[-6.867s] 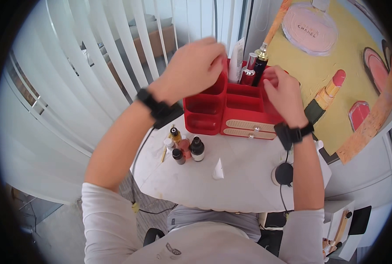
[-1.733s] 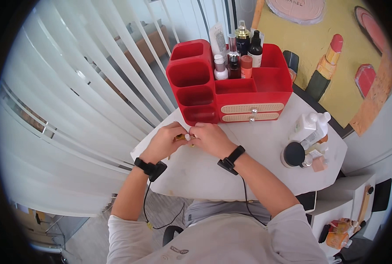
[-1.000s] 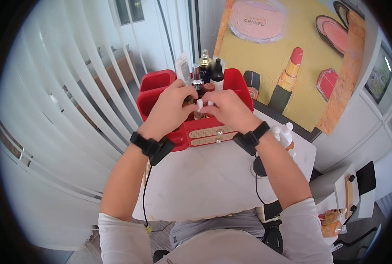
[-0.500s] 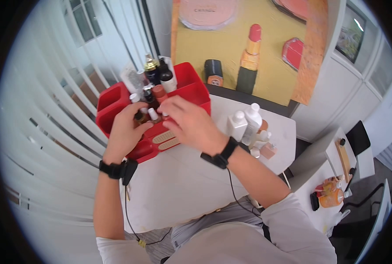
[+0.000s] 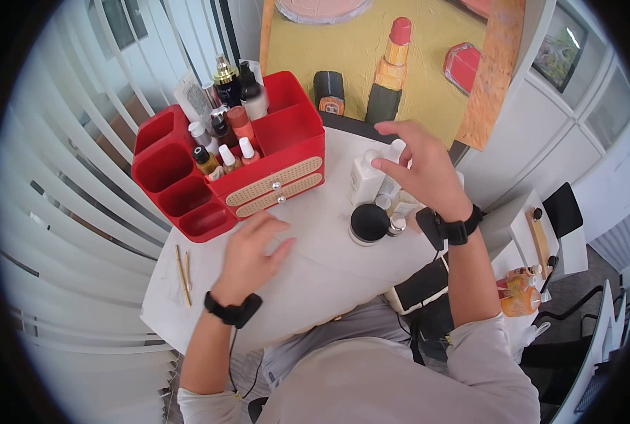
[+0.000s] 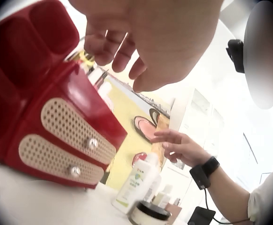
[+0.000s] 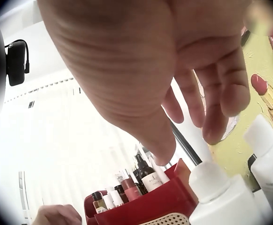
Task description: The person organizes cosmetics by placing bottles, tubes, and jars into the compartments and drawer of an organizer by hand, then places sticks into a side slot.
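White tabletop [image 5: 329, 265] is holding a white, round-capped plastic btl [image 5: 364, 186] near my R hand [image 5: 428, 173], empty, fingers apart; L hand [image 5: 244, 259]'s hovering by the red organizer [image 5: 283, 136], same. I'm guessing stiff, slick, mid-wt; best hold: upper body.

Glossy red organizer [image 5: 287, 145], beige dotted-weave drawer fronts [image 5: 276, 181], white bottles [image 5: 365, 178], black jar lid [image 5: 369, 222], mustard-yellow painting [image 5: 428, 63]

Left hand [image 5: 248, 258] near red organizer [image 5: 287, 151], right hand [image 5: 428, 166] by white bottles [image 5: 364, 182], white table [image 5: 315, 261]
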The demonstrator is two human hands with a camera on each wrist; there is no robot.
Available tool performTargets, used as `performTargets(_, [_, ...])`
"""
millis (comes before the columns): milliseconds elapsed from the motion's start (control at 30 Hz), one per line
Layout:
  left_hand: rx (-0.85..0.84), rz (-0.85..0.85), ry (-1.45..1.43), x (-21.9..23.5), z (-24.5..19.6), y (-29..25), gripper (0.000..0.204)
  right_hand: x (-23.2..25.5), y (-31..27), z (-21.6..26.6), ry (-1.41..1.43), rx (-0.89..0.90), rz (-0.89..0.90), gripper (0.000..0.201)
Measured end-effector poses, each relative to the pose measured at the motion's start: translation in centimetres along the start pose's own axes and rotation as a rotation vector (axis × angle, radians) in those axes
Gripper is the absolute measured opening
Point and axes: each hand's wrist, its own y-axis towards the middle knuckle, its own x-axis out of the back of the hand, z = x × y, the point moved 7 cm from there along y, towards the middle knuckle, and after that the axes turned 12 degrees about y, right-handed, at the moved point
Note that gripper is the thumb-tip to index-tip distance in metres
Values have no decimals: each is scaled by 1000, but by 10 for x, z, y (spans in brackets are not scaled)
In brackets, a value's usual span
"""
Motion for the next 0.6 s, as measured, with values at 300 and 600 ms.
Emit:
performTargets(300, [-130,168,-23,-101,-67,39,46,17,-26,1,34,-41,-167,42])
performTargets(600, [128,127,-152,-81,-3,18,47,-52,-105,-1,-442,101,233,51])
